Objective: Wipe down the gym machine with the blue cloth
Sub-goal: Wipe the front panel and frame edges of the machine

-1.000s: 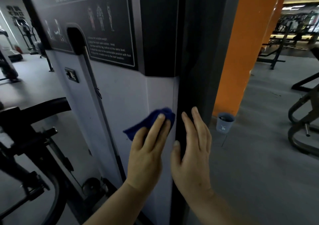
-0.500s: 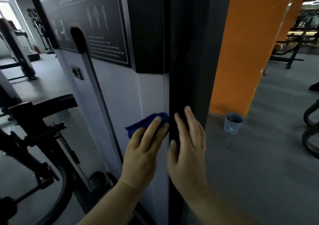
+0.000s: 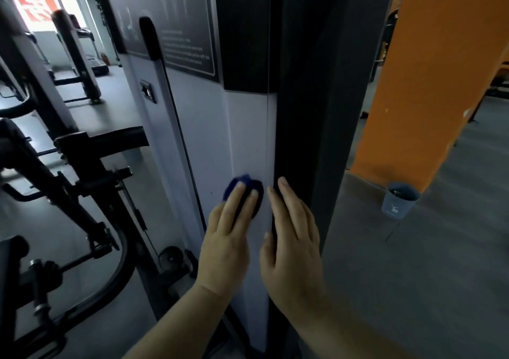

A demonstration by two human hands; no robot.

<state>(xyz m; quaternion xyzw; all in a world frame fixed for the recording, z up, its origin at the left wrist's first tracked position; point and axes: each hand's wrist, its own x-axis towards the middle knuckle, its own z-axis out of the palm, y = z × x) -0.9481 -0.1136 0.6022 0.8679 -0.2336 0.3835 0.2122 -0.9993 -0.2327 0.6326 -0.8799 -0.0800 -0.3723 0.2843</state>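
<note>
Left hand flat, straight fingers pressing bunched dark-blue cloth against white side panel of tall gym machine, near its corner edge. Right hand flat and relaxed on black vertical post, gripping nothing. Grey-blue cup on floor beside orange pillar.
</note>
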